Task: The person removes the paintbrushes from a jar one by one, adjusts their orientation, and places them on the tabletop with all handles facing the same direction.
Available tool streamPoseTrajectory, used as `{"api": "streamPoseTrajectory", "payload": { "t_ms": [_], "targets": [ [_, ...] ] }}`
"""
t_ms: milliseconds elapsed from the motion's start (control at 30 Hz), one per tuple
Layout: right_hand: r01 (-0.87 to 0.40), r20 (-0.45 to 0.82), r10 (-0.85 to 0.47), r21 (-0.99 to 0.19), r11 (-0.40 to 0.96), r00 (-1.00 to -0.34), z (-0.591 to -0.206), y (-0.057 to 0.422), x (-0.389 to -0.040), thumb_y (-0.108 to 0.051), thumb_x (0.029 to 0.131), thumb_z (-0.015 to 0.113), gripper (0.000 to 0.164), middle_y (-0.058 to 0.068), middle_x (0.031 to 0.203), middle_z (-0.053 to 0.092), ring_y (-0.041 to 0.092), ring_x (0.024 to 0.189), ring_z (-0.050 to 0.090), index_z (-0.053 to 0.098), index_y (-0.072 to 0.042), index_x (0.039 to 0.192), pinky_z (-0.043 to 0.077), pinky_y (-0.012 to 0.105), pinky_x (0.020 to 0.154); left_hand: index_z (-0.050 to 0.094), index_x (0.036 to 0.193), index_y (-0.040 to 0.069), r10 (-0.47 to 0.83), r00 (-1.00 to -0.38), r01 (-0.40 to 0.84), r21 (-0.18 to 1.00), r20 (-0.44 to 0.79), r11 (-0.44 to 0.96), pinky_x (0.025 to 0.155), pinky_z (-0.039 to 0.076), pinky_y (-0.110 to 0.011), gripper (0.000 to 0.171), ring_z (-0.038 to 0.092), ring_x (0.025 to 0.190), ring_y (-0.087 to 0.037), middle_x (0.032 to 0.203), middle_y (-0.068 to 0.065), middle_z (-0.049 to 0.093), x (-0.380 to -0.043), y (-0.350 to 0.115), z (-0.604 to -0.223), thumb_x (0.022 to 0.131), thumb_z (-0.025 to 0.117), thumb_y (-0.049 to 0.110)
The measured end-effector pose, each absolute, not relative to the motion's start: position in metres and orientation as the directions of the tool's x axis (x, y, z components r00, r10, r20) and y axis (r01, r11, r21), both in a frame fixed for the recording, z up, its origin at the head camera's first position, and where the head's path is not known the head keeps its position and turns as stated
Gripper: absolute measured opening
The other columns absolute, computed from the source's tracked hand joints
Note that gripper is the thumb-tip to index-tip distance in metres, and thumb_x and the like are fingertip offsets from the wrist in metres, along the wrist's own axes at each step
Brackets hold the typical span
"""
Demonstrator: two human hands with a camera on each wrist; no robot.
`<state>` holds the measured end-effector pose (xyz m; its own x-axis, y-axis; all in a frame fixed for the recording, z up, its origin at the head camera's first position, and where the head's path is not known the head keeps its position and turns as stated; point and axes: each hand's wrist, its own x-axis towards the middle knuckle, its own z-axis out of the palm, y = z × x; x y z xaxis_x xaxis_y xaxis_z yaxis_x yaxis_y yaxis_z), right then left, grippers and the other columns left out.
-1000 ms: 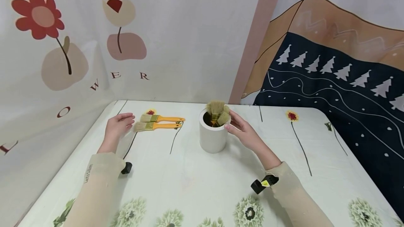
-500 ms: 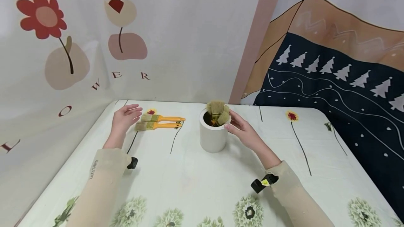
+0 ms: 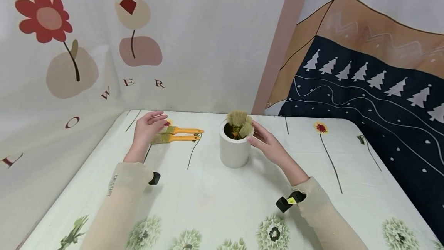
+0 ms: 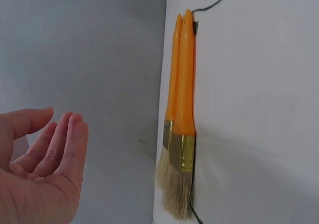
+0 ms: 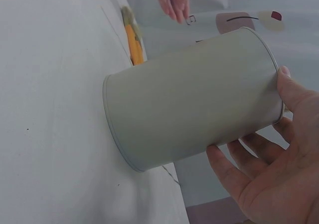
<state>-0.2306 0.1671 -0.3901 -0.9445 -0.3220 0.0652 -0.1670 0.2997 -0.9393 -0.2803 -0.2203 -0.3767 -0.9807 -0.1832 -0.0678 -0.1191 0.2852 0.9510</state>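
Left of centre, the left grip (image 3: 146, 127), thumb and fingers parted, hangs by two paintbrushes (image 3: 178, 138), best lifted together; mid-frame, the right grip (image 3: 267, 146) pinches the canister (image 3: 233, 153), best kept upright.

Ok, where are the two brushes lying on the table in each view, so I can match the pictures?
Head: brushes left of centre, partly covered by the left hand.
Left wrist: brushes just right of centre, running top to bottom.
Right wrist: brushes upper left, partly hidden by the white container.
Shared landmark: the left hand, lower left in the left wrist view, top in the right wrist view.
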Motion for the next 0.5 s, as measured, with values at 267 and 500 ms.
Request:
{"api": "streamPoseTrajectory", "payload": {
  "t_ms": [267,500],
  "targets": [
    [-0.176,0.076,-0.325,-0.941,0.291,-0.943,-0.391,0.167,-0.231,-0.024,0.104,0.055,0.067,0.019,0.163,0.028,0.040,0.149,0.030,0.020,-0.014,0.160,0.040,0.055,0.115,0.047,0.147,0.009,-0.122,-0.992,-0.058,0.960,-0.026,0.273,0.098,0.054,-0.019,0.048,0.063,0.102,0.002,0.144,-0.016,0.057,-0.279,-0.205,-0.377,0.101,0.059,0.018],
    [-0.172,0.071,-0.323,-0.940,0.293,-0.944,-0.391,0.167,-0.231,-0.024,0.103,0.055,0.067,0.019,0.163,0.027,0.040,0.150,0.029,0.020,-0.014,0.160,0.039,0.055,0.116,0.048,0.145,0.008,-0.063,-0.998,-0.010,0.970,0.006,0.243,0.094,0.055,-0.015,0.046,0.063,0.121,-0.018,0.143,-0.014,0.058,-0.277,-0.189,-0.377,0.101,0.059,0.015]
  ]
}}
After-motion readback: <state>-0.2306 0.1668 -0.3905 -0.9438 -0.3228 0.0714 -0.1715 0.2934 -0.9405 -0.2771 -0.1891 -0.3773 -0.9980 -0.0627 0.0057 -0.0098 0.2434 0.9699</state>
